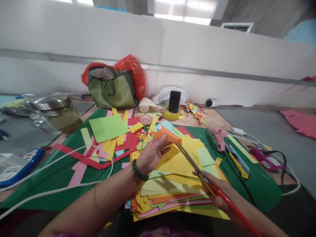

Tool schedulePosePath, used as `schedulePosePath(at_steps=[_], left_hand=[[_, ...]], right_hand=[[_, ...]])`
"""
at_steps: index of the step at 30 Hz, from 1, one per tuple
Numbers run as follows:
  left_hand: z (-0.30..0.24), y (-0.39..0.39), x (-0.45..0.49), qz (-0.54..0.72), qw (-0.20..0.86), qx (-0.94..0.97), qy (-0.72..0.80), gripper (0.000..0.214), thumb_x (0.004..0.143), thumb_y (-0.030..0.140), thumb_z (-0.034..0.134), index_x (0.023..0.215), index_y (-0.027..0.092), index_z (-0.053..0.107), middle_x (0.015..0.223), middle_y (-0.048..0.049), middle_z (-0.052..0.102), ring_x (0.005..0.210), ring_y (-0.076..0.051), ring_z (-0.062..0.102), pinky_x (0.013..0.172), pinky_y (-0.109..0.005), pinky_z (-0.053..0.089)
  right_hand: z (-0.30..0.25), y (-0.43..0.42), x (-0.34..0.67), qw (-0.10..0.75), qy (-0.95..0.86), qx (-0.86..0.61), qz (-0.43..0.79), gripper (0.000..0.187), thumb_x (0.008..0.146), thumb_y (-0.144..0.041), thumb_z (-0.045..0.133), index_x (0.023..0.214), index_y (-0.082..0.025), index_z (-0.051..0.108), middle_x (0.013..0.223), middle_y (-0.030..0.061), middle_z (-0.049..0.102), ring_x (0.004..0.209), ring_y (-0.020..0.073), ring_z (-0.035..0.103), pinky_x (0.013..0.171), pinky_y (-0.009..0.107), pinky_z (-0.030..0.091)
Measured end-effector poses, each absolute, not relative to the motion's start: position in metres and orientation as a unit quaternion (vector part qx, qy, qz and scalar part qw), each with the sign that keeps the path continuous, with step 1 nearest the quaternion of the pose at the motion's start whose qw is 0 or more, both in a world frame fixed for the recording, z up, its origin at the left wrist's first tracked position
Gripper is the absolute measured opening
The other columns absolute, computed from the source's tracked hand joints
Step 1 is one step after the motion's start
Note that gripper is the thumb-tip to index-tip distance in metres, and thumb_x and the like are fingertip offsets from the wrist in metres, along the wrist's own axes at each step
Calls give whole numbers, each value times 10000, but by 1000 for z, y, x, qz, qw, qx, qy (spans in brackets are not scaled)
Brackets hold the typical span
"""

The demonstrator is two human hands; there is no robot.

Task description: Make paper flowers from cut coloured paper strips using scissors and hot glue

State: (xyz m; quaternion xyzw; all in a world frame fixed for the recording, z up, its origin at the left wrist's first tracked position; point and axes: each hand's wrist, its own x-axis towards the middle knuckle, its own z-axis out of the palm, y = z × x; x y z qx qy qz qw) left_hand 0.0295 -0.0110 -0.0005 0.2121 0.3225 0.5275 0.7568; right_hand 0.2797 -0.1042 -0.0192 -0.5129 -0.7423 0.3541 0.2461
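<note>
My left hand [154, 153], with a green bead bracelet at the wrist, pinches a piece of orange paper [166, 132] above the stack. My right hand [218, 191] is closed around a pair of scissors [189, 155] with red and yellow handles. The scissors' tips meet the right edge of the orange paper; whether they cut into it I cannot tell. Beneath both hands lies a thick stack of coloured paper [170, 184], mostly yellow on top. Loose strips and a light green sheet [108, 127] are spread to the left.
On the right lie a pink glue gun [219, 138], a yellow utility knife [238, 163] and a purple device [266, 159]. A white cable [74, 189] crosses the left side near a glass jar [55, 113]. Behind stand a green bag [112, 89] and an upright phone [174, 101].
</note>
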Motion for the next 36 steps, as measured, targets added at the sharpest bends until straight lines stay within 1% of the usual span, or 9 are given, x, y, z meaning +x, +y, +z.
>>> schedulePosePath(at_steps=[3,5,10,14,19,24,27,31,36], left_hand=[[1,-14,31,533,758,205,316,231,647,304,846,724,154,689,786,-33,756,822,-157,702,791,-258,491],[2,-14,32,541,757,192,313,202,667,275,834,703,153,679,759,-23,750,789,-140,701,798,-249,500],[1,-15,34,522,764,206,319,170,716,263,799,705,140,682,733,-41,748,730,-134,701,761,-236,507],[-1,-17,36,524,764,211,311,210,688,296,822,693,147,675,716,-27,742,739,-134,699,800,-248,507],[-2,-19,38,524,768,203,308,236,646,310,847,678,143,684,703,-27,740,719,-129,691,781,-241,504],[-3,-20,38,530,762,207,308,250,631,327,855,686,149,689,713,-24,741,725,-136,691,782,-251,499],[-4,-22,39,538,758,208,304,278,617,360,860,714,156,698,759,-25,753,759,-136,692,773,-243,496],[-5,-22,39,538,757,213,303,282,615,363,861,714,155,698,756,-24,751,753,-130,688,794,-245,493],[-3,-21,39,540,757,210,303,296,587,358,875,692,150,693,725,-20,743,728,-124,684,773,-237,493]], right_hand=[[-17,-99,269,239,-750,-501,361,798,780,-773,466,1295,-178,596,701,25,567,612,177,515,587,278,476],[-15,-96,264,240,-754,-494,359,801,775,-783,462,1287,-182,597,689,15,541,608,171,490,569,266,452],[-12,-93,259,235,-753,-490,371,903,726,-858,407,1285,-172,585,670,-11,470,551,133,383,508,241,379],[-10,-92,255,225,-748,-495,379,956,715,-889,343,1276,-155,590,651,-23,437,539,124,342,499,240,362],[-8,-91,249,226,-739,-501,390,917,736,-867,364,1261,-151,591,655,-23,450,559,131,359,529,242,380],[-6,-90,246,230,-752,-492,373,861,761,-823,401,1275,-161,597,726,21,571,613,167,474,555,248,425],[-5,-90,245,236,-756,-486,369,871,763,-822,400,1309,-169,584,750,35,601,635,183,506,579,258,450],[-7,-90,247,237,-758,-483,369,877,754,-840,385,1303,-189,592,735,36,582,626,185,499,564,261,443],[-12,-89,250,224,-758,-485,375,892,747,-856,364,1273,-178,606,692,28,546,613,179,482,546,255,418]])
